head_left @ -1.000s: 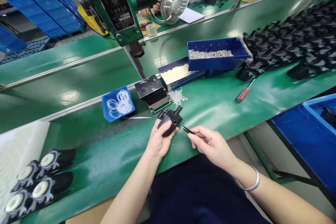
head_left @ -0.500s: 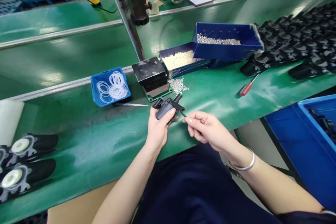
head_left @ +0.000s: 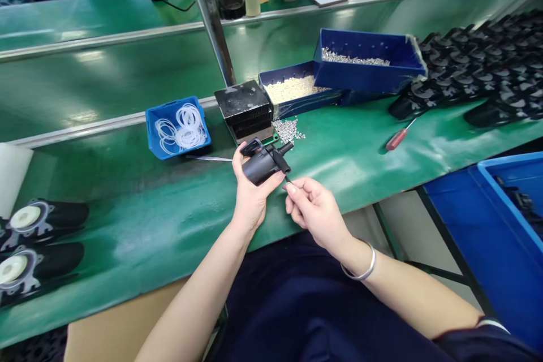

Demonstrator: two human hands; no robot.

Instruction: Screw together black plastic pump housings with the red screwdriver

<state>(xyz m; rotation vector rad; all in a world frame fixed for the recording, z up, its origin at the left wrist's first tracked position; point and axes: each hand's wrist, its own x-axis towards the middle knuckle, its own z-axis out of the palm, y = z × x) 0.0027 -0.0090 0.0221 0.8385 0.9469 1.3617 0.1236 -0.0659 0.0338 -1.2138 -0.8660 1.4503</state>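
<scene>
My left hand (head_left: 249, 202) is wrapped round a black plastic housing (head_left: 259, 167), a cylinder with a bracket at one end and short pipe stubs at the other. The housing is held tilted, just above the bench. My right hand (head_left: 316, 210) pinches a thin dark rod (head_left: 288, 179) between thumb and fingertips. The rod's far end meets the stub at the housing's right side; whether it goes inside is hidden. Beyond the housing, small white rings (head_left: 287, 131) lie loose beside a black metal block fixture (head_left: 244, 103).
A blue bin (head_left: 176, 150) of clear rings and tweezers (head_left: 210, 158) lie left. Behind are blue trays of pale pieces (head_left: 292, 89) and metal pins (head_left: 356, 59). A red screwdriver (head_left: 396, 139) and rows of black housings (head_left: 475, 68) are right; more housings (head_left: 63, 220) stand left.
The housing has turned in my left hand so that more of its cylinder shows. My right hand has moved left with it, still pinching the rod. The camera view has shifted slightly.
</scene>
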